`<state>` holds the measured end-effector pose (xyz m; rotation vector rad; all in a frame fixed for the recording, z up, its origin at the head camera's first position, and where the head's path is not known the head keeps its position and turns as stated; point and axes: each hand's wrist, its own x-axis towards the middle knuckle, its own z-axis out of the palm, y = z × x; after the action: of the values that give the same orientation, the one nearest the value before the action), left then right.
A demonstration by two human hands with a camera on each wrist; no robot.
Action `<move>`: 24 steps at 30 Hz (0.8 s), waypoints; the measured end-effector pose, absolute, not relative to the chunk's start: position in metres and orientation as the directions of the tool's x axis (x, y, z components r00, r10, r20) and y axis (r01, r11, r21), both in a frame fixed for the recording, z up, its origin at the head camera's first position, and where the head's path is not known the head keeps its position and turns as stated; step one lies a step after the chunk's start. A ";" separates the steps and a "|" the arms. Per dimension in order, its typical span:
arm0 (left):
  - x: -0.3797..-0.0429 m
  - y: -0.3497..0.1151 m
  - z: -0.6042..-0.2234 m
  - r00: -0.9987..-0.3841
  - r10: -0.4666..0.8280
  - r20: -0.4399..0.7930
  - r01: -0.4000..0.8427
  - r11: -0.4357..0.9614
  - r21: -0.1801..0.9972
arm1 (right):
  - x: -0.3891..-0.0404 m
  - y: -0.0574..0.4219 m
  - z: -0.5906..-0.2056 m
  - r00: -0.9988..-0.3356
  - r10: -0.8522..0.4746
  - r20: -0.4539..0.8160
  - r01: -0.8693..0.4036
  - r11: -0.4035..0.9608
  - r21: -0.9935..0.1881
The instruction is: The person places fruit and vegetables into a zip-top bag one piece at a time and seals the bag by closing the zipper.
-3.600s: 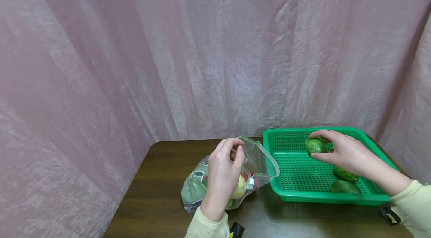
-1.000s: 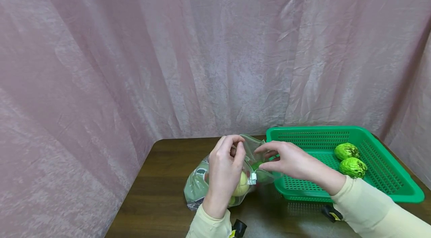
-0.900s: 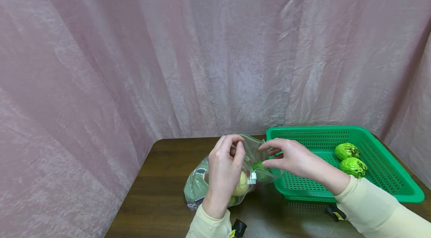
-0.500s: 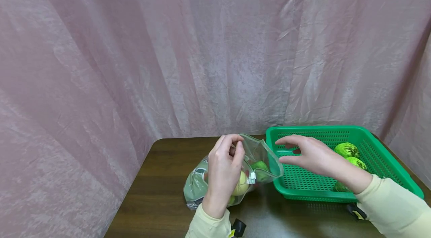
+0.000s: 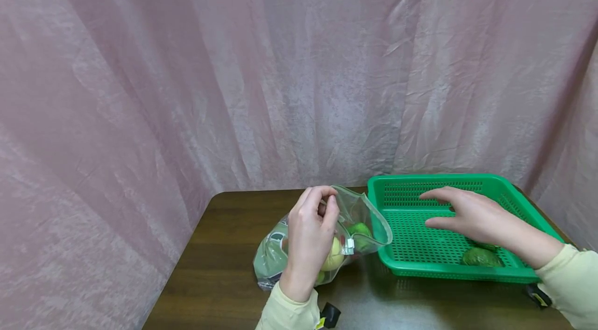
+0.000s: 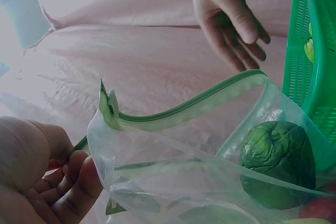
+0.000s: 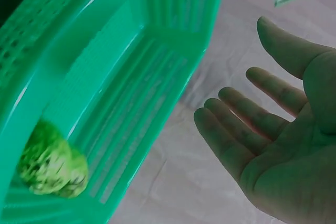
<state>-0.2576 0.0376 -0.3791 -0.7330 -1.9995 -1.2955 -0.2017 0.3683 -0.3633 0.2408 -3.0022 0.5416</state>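
My left hand (image 5: 308, 236) pinches the rim of a clear zip bag (image 6: 152, 145) and holds its mouth apart. The bag has a green zip strip and a white slider (image 5: 349, 246). Inside it are a wrinkled green cabbage (image 6: 278, 163), small like a toy, a pale yellow round item (image 5: 334, 257) and something red (image 6: 320, 208). My right hand (image 5: 481, 216) is held over the green basket, thumb and fingers spread, with nothing in it. Below its wrist lies a cabbage (image 5: 482, 257); another behind it is mostly hidden by the hand.
The green plastic basket (image 5: 420, 270) with slotted walls stands right of the bag on a brown wooden table (image 5: 224, 247). A pink curtain (image 5: 299, 86) hangs behind. A black wrist device (image 5: 330, 315) sits at the left sleeve.
Earlier the right hand lifted a cabbage from the basket and brought it to the bag's mouth. That cabbage is now in the bag, and the emptied hand has moved back right over the basket.
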 end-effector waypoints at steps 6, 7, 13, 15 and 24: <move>-0.257 0.038 -0.379 -0.643 0.108 0.758 0.735 0.365 0.571 | -0.196 0.391 -0.369 -0.989 -0.121 0.090 -0.139 0.961 -0.239; -0.257 0.037 -0.379 -0.642 0.108 0.759 0.736 0.365 0.571 | -0.195 0.394 -0.370 -0.989 -0.117 0.086 -0.133 0.968 -0.212; -0.258 0.037 -0.379 -0.642 0.105 0.760 0.734 0.371 0.568 | -0.190 0.409 -0.378 -0.990 -0.128 0.061 -0.134 0.985 -0.109; -0.258 0.037 -0.379 -0.641 0.105 0.760 0.734 0.371 0.568 | -0.189 0.413 -0.381 -0.990 -0.131 0.052 -0.135 0.986 -0.099; -0.258 0.036 -0.378 -0.635 0.102 0.765 0.738 0.371 0.563 | -0.188 0.426 -0.394 -0.992 -0.120 -0.030 -0.116 0.987 -0.115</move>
<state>-0.2584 0.0365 -0.3784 -0.7235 -1.9954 -1.2790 -0.1880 0.4257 -0.3943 0.1889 -3.1682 0.1792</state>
